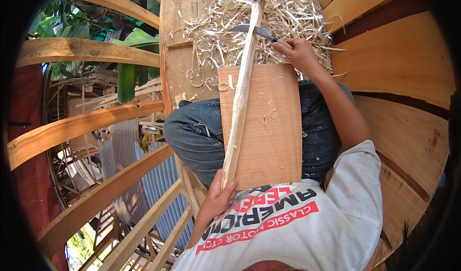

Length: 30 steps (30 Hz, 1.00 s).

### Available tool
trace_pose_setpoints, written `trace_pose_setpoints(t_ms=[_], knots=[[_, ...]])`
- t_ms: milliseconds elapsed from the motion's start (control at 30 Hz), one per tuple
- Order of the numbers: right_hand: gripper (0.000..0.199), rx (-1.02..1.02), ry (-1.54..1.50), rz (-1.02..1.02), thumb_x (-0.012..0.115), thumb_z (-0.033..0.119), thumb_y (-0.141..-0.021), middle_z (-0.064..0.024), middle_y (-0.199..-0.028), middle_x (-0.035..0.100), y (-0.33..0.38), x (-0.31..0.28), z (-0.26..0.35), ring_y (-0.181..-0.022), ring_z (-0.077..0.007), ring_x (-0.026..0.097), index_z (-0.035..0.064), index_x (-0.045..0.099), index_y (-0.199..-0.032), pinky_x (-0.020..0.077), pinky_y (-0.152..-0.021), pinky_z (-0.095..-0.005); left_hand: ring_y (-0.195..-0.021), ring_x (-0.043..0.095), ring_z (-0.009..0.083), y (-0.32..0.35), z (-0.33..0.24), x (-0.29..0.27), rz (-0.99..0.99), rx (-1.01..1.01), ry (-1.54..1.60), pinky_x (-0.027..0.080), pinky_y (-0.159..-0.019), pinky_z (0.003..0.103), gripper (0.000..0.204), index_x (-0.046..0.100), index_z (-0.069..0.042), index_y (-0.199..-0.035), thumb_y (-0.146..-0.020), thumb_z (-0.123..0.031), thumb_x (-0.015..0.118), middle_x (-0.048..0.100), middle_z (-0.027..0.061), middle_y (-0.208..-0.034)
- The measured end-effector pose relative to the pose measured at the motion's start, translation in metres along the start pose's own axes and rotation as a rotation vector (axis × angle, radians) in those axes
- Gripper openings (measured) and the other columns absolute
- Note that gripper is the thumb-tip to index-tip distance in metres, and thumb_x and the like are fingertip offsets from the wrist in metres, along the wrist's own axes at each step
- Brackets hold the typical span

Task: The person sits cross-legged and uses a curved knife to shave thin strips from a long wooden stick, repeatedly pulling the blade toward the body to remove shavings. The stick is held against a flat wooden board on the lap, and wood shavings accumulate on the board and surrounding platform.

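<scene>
A long pale wooden stick point(241, 95) runs from my waist up and away over a flat board point(271, 122) on my lap. My left hand point(222, 194) is closed round its near end, close to my shirt. In my right hand point(297, 55) is the handle of a curved knife point(254, 30). Its dark blade lies across the stick toward the far end, pointing left; whether the edge bites into the wood I cannot tell. A few thin curls of wood lie on the board.
Wood shavings point(211, 35) cover much of the plank floor point(175, 26) ahead of me. Wooden rails point(91, 124) stand along the left, with corrugated metal sheets point(163, 175) and banana leaves point(137, 40) beyond. A wall of wide planks point(394, 55) rises at my right.
</scene>
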State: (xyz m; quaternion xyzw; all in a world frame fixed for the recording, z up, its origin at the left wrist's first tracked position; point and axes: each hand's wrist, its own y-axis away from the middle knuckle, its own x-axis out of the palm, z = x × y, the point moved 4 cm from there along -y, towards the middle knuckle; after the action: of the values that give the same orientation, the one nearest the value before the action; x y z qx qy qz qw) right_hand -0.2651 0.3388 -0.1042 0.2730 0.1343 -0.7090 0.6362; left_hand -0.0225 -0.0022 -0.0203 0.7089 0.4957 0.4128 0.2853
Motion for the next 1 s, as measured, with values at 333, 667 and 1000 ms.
trace_pose_setpoints(t_ms=[333, 667, 1000], knots=[[0.049, 0.242, -0.180, 0.507, 0.063, 0.049, -0.086, 0.0027, -0.048, 0.043, 0.010, -0.007, 0.024, -0.038, -0.0055, 0.034, 0.0033, 0.060, -0.068, 0.0243, -0.036, -0.0241, -0.051, 0.034, 0.0033, 0.005, -0.001, 0.001, -0.086, 0.016, -0.123, 0.030, -0.045, 0.020, 0.024, 0.037, -0.007, -0.118, -0.097, -0.014, 0.048, 0.038, -0.0047, -0.064], [0.047, 0.273, -0.230, 0.393, 0.060, 0.049, -0.089, 0.0049, -0.046, 0.042, -0.017, -0.012, -0.006, -0.033, -0.0013, 0.032, 0.0040, 0.060, -0.076, 0.0226, -0.032, -0.0186, -0.053, 0.031, 0.0035, 0.007, -0.002, 0.000, 0.031, -0.006, 0.104, 0.027, -0.045, 0.019, 0.034, 0.035, -0.009, -0.129, -0.097, -0.009, 0.046, 0.041, -0.0022, -0.075], [0.044, 0.258, -0.251, 0.305, 0.060, 0.046, -0.090, 0.0042, -0.046, 0.043, -0.017, -0.015, 0.001, -0.033, -0.0017, 0.032, 0.0049, 0.060, -0.074, 0.0215, -0.032, -0.0197, -0.052, 0.031, 0.0040, 0.000, 0.007, -0.011, 0.174, -0.002, 0.175, 0.026, -0.043, 0.018, 0.038, 0.033, -0.008, -0.132, -0.096, -0.009, 0.047, 0.042, 0.0006, -0.081]])
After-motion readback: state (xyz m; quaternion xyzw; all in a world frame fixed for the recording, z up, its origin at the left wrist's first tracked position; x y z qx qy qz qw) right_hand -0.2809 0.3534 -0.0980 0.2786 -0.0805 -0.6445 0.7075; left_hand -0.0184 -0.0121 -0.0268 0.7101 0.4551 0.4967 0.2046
